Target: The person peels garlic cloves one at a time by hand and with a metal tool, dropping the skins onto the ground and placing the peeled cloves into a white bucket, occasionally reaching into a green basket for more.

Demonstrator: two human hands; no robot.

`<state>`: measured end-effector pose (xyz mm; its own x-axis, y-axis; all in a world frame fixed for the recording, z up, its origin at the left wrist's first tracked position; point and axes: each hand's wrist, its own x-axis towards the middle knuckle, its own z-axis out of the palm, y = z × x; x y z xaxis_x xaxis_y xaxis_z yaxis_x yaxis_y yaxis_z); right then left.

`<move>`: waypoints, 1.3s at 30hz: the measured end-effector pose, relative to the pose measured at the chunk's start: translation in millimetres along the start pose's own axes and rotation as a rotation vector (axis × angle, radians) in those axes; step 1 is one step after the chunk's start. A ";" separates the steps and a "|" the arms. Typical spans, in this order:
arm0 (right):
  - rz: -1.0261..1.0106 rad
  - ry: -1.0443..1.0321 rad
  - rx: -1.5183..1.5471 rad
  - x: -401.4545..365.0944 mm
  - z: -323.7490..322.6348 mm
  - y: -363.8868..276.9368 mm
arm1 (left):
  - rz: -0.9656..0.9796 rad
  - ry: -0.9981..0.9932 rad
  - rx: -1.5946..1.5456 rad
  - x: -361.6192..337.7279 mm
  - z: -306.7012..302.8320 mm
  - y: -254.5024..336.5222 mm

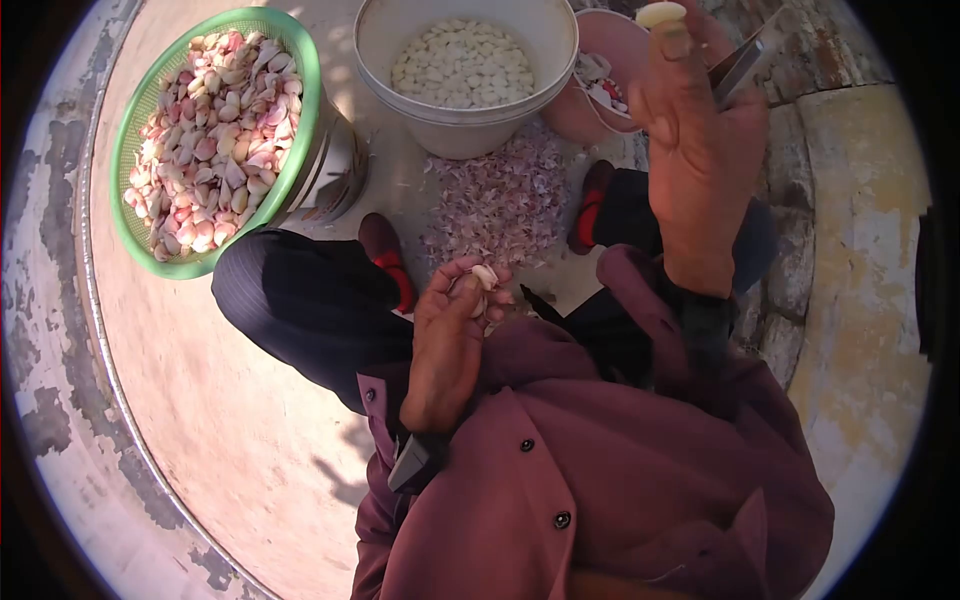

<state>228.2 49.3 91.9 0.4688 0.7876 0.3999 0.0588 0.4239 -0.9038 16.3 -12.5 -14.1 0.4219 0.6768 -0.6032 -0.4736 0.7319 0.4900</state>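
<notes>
My left hand [446, 345] is low over my lap, its fingers curled around a few garlic cloves [484, 276] with pinkish-white skin. Raised at the upper right is my right hand [700, 165], closed on a knife [742, 68] whose blade points up and outward. A pale peeled garlic clove [661, 14] shows at the tip of that hand's thumb. Ahead stands a white bucket [390, 103] with many peeled cloves [463, 65] inside. To the left, a green basket [309, 110] is heaped with unpeeled garlic cloves [215, 140].
Garlic skins [495, 200] lie scattered on the ground between my shoes [380, 245]. A pink bucket [590, 118] with a thin handle and some small items stands behind my right hand. The green basket rests on another bucket [338, 165]. Stone paving [795, 250] runs along the right.
</notes>
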 end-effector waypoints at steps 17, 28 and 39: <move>0.885 -0.328 0.025 -148.8 -38.0 46.3 | 0.018 -0.031 -0.024 2.4 -0.5 -6.1; 0.756 -0.279 0.398 -152.2 -19.4 32.3 | -0.031 -0.009 0.005 1.2 -4.9 -16.6; 0.825 -0.263 0.373 -167.6 -26.7 57.5 | -0.048 0.039 0.012 -1.6 4.3 -11.3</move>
<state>176.6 -70.2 -31.1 0.0196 0.9592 -0.2820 -0.5099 -0.2331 -0.8280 24.3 -21.5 -16.0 0.4135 0.6374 -0.6502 -0.4441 0.7646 0.4671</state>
